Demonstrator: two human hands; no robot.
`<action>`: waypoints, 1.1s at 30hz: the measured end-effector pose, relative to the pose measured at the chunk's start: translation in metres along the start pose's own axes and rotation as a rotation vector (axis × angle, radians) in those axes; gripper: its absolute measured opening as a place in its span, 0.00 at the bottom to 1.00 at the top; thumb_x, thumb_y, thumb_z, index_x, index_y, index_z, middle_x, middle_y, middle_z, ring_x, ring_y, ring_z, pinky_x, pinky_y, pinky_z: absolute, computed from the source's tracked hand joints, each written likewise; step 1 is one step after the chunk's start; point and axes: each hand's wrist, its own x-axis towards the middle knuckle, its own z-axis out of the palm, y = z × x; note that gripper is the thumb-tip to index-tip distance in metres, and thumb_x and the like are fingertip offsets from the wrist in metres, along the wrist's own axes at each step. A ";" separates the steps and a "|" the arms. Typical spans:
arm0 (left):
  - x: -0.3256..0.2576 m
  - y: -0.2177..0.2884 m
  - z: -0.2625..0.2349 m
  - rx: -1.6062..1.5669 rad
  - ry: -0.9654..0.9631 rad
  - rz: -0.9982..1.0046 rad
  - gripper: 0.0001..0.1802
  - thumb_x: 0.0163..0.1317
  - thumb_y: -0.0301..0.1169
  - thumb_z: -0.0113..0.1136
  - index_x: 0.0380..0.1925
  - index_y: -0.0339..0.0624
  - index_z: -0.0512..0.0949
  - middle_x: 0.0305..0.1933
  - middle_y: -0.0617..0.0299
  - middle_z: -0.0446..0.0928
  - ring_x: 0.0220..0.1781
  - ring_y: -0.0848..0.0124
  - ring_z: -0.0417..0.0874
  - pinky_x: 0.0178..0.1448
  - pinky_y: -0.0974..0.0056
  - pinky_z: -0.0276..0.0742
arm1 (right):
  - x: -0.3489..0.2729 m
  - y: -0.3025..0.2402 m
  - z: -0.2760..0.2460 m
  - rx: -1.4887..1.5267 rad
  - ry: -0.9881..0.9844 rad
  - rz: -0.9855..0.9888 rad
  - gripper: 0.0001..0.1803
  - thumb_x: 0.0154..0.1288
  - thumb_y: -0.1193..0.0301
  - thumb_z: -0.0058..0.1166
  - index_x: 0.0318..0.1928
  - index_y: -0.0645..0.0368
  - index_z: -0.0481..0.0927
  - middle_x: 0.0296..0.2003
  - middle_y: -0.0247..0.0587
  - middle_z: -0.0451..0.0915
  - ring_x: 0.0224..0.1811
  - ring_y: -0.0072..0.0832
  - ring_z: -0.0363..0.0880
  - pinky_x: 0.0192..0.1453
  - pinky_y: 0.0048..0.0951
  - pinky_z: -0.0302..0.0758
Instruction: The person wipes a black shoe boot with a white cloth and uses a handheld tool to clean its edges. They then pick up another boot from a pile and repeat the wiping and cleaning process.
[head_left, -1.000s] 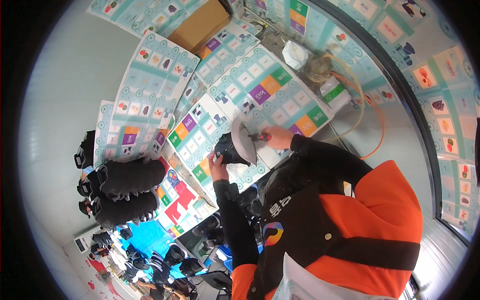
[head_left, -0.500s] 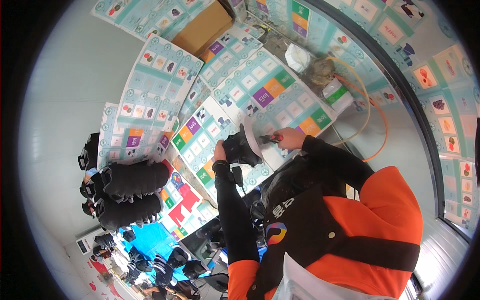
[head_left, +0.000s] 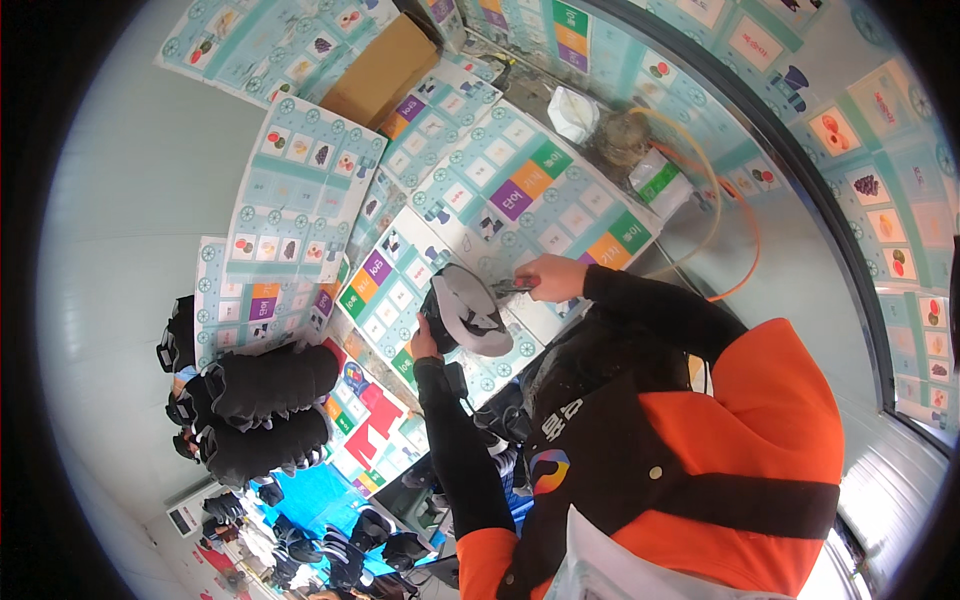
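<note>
My left hand (head_left: 424,338) is closed on a black cap (head_left: 466,300). Its pale grey brim faces up and toward the right, with part of the dark crown showing behind it. On the right, my right hand (head_left: 556,278) is closed around a small cutting tool with red handles (head_left: 522,284), which looks like snips. The tool's dark metal end points left and lies close to the brim; whether it touches is too small to tell. Both hands are above a table covered with printed sheets (head_left: 470,215).
Stacks of nested black caps (head_left: 275,385) stand at the left. More caps lie on a blue sheet (head_left: 315,490) at the lower left. A cardboard box (head_left: 385,70) sits at the far side. A white bag (head_left: 573,113) and an orange hose (head_left: 752,245) are at the right.
My left hand has turned the cap, so the grey brim, earlier nearly edge-on, now shows broadly. My right hand has shifted left with the tool.
</note>
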 end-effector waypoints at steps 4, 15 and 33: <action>-0.012 -0.010 -0.021 0.066 0.055 0.054 0.52 0.65 0.73 0.47 0.50 0.25 0.83 0.45 0.41 0.85 0.48 0.54 0.86 0.57 0.56 0.76 | 0.021 -0.016 0.017 -0.130 0.002 0.060 0.14 0.56 0.70 0.51 0.42 0.60 0.83 0.33 0.59 0.83 0.41 0.58 0.82 0.44 0.53 0.75; -0.042 0.004 -0.016 0.449 0.135 0.141 0.50 0.67 0.72 0.45 0.46 0.27 0.84 0.40 0.46 0.85 0.43 0.59 0.85 0.51 0.57 0.76 | 0.028 0.003 0.027 -0.125 -0.039 0.086 0.18 0.55 0.69 0.51 0.46 0.60 0.85 0.34 0.62 0.83 0.40 0.58 0.82 0.46 0.53 0.76; -0.088 -0.052 0.011 0.223 0.253 0.336 0.30 0.75 0.54 0.53 0.38 0.31 0.79 0.32 0.47 0.81 0.36 0.57 0.81 0.46 0.55 0.76 | 0.033 0.007 0.028 -0.069 -0.163 0.107 0.15 0.52 0.69 0.50 0.39 0.57 0.85 0.30 0.60 0.83 0.37 0.58 0.82 0.43 0.53 0.75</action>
